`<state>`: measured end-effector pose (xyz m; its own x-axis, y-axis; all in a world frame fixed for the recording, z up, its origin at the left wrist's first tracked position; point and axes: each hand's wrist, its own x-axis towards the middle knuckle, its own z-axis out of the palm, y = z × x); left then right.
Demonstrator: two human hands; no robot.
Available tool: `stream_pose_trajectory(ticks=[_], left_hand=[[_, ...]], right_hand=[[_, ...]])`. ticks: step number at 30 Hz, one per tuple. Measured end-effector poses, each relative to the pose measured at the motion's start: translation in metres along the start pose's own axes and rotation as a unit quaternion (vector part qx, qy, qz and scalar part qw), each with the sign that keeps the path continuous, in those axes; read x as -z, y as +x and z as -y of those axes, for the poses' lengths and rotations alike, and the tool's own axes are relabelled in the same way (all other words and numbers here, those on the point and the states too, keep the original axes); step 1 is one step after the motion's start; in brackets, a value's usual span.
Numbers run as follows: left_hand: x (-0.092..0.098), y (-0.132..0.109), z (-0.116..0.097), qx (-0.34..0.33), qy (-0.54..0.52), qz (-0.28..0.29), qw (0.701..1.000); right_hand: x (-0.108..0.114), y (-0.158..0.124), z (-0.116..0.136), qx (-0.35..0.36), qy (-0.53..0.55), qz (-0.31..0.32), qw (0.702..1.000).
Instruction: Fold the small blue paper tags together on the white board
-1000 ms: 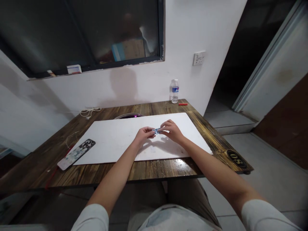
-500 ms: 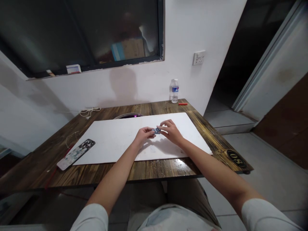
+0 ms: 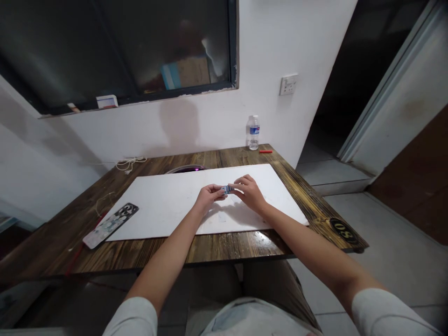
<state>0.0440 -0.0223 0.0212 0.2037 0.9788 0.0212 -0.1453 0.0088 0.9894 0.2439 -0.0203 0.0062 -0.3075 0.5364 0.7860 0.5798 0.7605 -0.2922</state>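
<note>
Between my hands is a small blue-and-white blocky object [image 3: 227,189], held just above the white board [image 3: 164,200]. My left hand [image 3: 210,195] pinches its left end between thumb and fingers. From the other side, my right hand [image 3: 249,191] has its thumb and index finger closed on the right end, while its other fingers are curled higher. The fingers cover parts of the object, and its exact kind is too small to tell. Shadows of both hands fall on the board below.
A patterned phone [image 3: 111,226] lies across the board's left edge. Behind the board are a white cable [image 3: 130,162], a round dark object [image 3: 187,168], a water bottle [image 3: 254,133] and a red pen-like stick [image 3: 265,151]. A black number disc [image 3: 344,230] marks the wooden table's [image 3: 238,245] right corner.
The small blue-and-white object has turned slightly between my fingers and now looks straighter. Both hands stay in nearly the same place.
</note>
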Motion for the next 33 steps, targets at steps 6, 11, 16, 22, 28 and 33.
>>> stream_pose_trajectory(ticks=[6,11,16,22,28,33], left_hand=[[-0.0008,-0.0012,-0.002,-0.004,-0.004,0.002,1.0],[-0.0022,-0.0028,-0.0048,-0.002,-0.004,0.014,1.0],[-0.0009,-0.002,-0.0034,-0.004,-0.008,0.021,1.0],[0.001,-0.0028,-0.0027,-0.007,0.009,0.037,0.999],[0.0001,-0.0011,-0.0026,-0.013,0.001,-0.025,1.0],[0.0057,0.0038,-0.002,-0.033,-0.008,-0.094,0.995]], right_hand=[[0.0014,-0.0002,-0.0017,0.0,0.009,0.01,1.0],[0.0019,0.0002,-0.0011,0.004,0.023,0.01,1.0],[0.0008,0.0003,0.0,0.036,0.072,0.006,0.997],[0.0024,0.0012,0.0021,0.03,0.045,0.039,0.998],[0.0044,0.0002,0.0036,0.006,0.012,0.068,0.998],[0.0032,-0.002,-0.0008,-0.091,0.011,0.118,0.989]])
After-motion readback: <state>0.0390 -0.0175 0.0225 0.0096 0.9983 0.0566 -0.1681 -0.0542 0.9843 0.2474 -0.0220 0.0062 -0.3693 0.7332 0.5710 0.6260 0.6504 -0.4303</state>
